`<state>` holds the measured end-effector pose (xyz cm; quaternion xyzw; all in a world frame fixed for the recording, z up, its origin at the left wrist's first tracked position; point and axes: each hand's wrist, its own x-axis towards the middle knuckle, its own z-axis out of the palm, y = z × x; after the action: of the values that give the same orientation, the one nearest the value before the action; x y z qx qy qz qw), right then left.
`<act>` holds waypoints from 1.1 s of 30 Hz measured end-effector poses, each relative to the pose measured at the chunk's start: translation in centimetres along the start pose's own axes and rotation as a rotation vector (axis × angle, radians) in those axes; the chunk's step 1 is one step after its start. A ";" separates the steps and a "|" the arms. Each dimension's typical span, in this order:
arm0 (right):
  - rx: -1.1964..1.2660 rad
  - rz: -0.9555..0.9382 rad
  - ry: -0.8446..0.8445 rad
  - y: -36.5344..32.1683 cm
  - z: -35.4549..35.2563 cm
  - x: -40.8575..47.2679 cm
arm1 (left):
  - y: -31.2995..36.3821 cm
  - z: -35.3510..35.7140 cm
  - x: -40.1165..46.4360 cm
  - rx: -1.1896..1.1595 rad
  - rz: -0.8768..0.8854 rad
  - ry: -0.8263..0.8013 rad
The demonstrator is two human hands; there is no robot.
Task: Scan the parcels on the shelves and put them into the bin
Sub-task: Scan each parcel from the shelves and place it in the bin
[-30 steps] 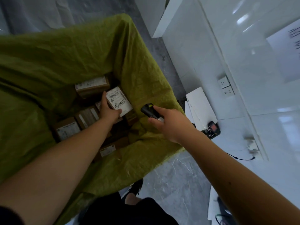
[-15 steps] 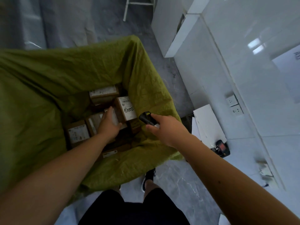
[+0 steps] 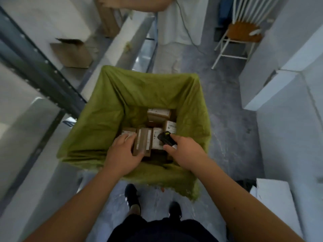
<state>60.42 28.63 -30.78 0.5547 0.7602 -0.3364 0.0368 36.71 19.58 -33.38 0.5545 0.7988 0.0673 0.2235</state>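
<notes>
The left hand point(image 3: 123, 153) is held over the bin point(image 3: 108, 109) with relaxed fingers, nothing gripped. The parcels point(image 3: 143, 143), small cardboard boxes, lie inside; they are judged light and stiff, best taken by opposite sides. A scanner point(image 3: 166, 139) is gripped by the right hand point(image 3: 183, 151).

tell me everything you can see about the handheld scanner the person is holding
The scanner is a small black handheld unit, plastic by the look of it, with a yellowish patch near its upper end and a pale part at its lower end by the palm. The right hand grips it, fingers and thumb curled around its body, so much of it is hidden. It lies tilted, its head pointing up and left in the picture, over the labelled cardboard parcels inside the green-lined bin. Only the hand visibly touches it.
</notes>
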 end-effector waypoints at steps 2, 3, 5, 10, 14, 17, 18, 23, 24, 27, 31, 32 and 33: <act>-0.008 -0.055 0.009 -1.0 -0.1 0.0 | 0.5 -1.0 -2.4 0.003 -0.037 0.069; -0.017 -0.098 0.006 -1.9 -0.1 -0.2 | 0.5 -1.7 -3.8 0.008 -0.062 0.117; -0.028 -0.207 -0.008 -4.2 -0.1 -0.8 | 0.2 -3.2 -6.8 0.019 -0.119 0.207; -0.029 -0.448 -0.089 -12.1 0.4 -2.7 | -2.4 -7.4 -14.6 0.043 -0.311 0.394; 0.051 -0.657 -0.137 -18.4 2.0 -5.7 | -5.2 -9.9 -22.0 0.044 -0.470 0.545; 0.097 -0.818 -0.188 -23.0 4.2 -9.0 | -7.1 -11.0 -28.0 0.026 -0.579 0.636; 0.090 -0.871 -0.205 -24.5 5.1 -10.3 | -7.7 -11.2 -30.1 0.025 -0.613 0.662; 0.097 -1.105 -0.277 -31.0 9.5 -18.4 | -10.2 -12.3 -41.0 0.042 -0.739 0.785; 0.107 -1.145 -0.282 -32.2 10.3 -20.2 | -10.8 -12.6 -43.2 0.049 -0.762 0.807; 0.089 -1.236 -0.284 -35.8 13.0 -26.2 | -12.6 -13.4 -50.7 0.091 -0.859 0.844; 0.066 -1.305 -0.250 -39.3 15.6 -33.4 | -14.5 -14.1 -59.4 0.124 -0.917 0.838; 0.069 -1.330 -0.258 -40.2 16.1 -35.1 | -14.9 -14.3 -61.2 0.134 -0.922 0.844; 0.073 -1.353 -0.271 -41.0 16.4 -36.7 | -15.1 -14.7 -62.9 0.146 -0.928 0.851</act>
<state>33.63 -16.94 -8.38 -0.0875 0.9160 -0.3771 -0.1054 35.34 -41.63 -7.89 0.0892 0.9775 0.1234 -0.1461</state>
